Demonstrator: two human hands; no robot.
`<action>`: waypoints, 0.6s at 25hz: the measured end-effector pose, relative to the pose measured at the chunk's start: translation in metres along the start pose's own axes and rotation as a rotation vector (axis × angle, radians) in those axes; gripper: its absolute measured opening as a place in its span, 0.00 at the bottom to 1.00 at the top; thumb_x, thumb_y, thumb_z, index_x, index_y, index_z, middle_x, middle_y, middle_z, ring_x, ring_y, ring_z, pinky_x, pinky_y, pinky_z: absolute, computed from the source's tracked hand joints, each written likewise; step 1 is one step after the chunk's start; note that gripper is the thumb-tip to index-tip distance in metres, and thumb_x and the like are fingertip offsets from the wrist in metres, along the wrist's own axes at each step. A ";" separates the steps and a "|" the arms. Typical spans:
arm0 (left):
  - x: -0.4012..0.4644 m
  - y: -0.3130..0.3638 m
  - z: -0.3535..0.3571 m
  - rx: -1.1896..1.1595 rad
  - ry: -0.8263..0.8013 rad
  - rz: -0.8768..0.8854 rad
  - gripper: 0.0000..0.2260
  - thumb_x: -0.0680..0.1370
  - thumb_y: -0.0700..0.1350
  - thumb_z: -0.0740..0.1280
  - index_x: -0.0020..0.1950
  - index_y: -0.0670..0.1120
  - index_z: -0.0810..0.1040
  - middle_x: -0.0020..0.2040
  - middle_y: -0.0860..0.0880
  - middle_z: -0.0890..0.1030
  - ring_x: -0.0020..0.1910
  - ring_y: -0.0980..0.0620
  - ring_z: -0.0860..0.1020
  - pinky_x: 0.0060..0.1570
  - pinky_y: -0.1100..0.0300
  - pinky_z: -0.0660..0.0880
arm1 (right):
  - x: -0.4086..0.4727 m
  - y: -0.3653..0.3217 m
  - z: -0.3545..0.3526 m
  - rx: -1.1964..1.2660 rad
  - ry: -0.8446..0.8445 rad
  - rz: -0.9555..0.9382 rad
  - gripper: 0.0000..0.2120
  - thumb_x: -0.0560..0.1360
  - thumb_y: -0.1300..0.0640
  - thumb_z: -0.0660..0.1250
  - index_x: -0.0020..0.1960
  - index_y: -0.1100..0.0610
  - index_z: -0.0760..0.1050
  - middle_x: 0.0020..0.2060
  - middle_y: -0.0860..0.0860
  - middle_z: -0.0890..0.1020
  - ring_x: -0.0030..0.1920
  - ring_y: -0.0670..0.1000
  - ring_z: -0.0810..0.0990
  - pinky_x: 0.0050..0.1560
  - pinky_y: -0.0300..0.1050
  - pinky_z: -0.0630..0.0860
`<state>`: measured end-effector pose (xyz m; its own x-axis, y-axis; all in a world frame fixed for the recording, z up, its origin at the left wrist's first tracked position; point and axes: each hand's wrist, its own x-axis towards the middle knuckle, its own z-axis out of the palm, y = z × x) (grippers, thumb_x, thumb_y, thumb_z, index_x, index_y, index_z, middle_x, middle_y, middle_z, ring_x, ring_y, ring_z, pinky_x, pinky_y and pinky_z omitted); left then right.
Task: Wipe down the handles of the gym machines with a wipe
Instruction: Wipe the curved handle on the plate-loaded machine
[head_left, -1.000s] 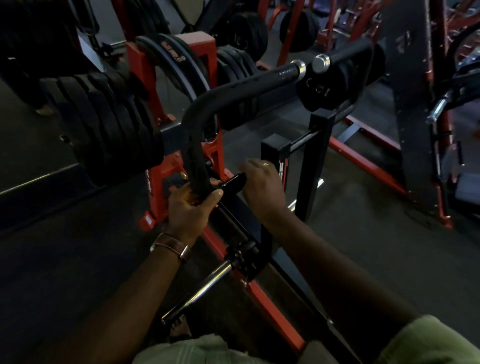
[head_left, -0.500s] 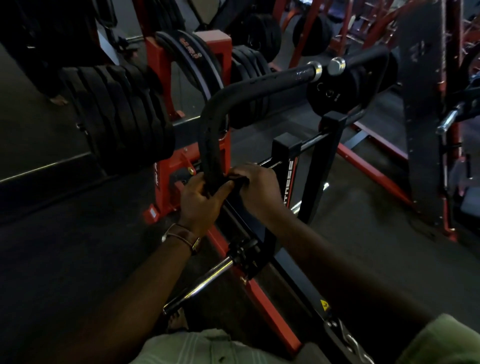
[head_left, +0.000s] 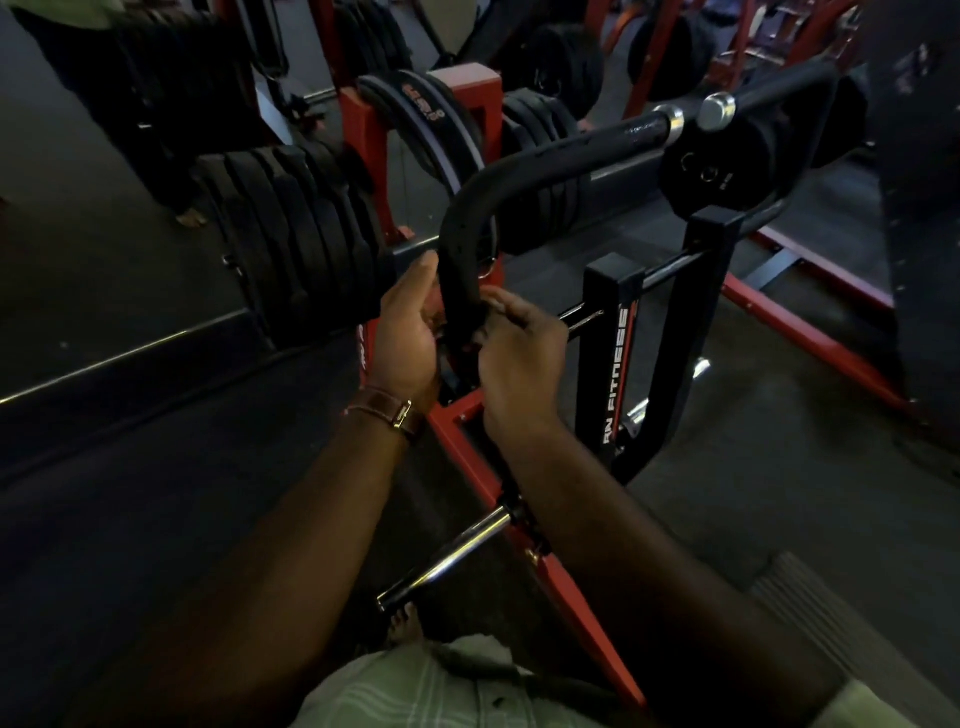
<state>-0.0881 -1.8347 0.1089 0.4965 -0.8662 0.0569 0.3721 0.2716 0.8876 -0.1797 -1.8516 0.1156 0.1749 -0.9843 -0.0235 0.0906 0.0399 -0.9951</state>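
Note:
A black curved machine handle (head_left: 545, 156) rises in front of me and bends right to a chrome end cap. My left hand (head_left: 408, 332) grips its lower upright part from the left, thumb pointing up along the bar. My right hand (head_left: 519, 364) is on the other side at the same height, fingers curled and pinching a dark wipe (head_left: 460, 332) against the bar. The wipe is hard to tell from the black grip in the dim light, and most of it is hidden between my hands.
Stacked black weight plates (head_left: 301, 270) sit close on the left. A black upright with white lettering (head_left: 618, 364) stands right of my hands, a red floor frame (head_left: 571, 597) and chrome peg (head_left: 447, 561) lie below, and a person's legs (head_left: 171, 156) show at the back left.
Both hands have slid up the upright part of the handle and closed in on it. My right hand, which was off to the right holding the dark wipe, now presses it to the bar.

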 end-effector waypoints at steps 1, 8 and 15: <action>-0.001 0.003 0.003 -0.039 -0.024 -0.029 0.17 0.81 0.53 0.62 0.60 0.41 0.79 0.56 0.36 0.78 0.60 0.39 0.77 0.65 0.41 0.71 | 0.000 -0.002 0.001 -0.033 -0.015 -0.075 0.13 0.79 0.65 0.62 0.58 0.56 0.82 0.49 0.53 0.85 0.48 0.49 0.84 0.47 0.46 0.83; -0.006 0.008 0.005 0.095 -0.007 0.003 0.12 0.85 0.46 0.58 0.58 0.46 0.80 0.52 0.49 0.84 0.53 0.54 0.81 0.57 0.53 0.77 | -0.002 0.046 -0.067 -1.063 -0.152 -0.748 0.26 0.73 0.58 0.71 0.70 0.59 0.74 0.66 0.54 0.78 0.57 0.52 0.71 0.51 0.51 0.79; -0.002 0.016 -0.004 0.091 -0.083 -0.061 0.13 0.85 0.44 0.58 0.59 0.38 0.78 0.53 0.39 0.81 0.50 0.48 0.82 0.48 0.58 0.79 | -0.023 -0.006 0.006 -0.159 0.070 -0.082 0.14 0.79 0.66 0.62 0.59 0.56 0.81 0.42 0.53 0.84 0.36 0.47 0.84 0.36 0.45 0.83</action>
<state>-0.0802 -1.8266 0.1213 0.4075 -0.9125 0.0362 0.3252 0.1820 0.9280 -0.1785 -1.8282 0.1228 0.1043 -0.9929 0.0568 -0.0549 -0.0628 -0.9965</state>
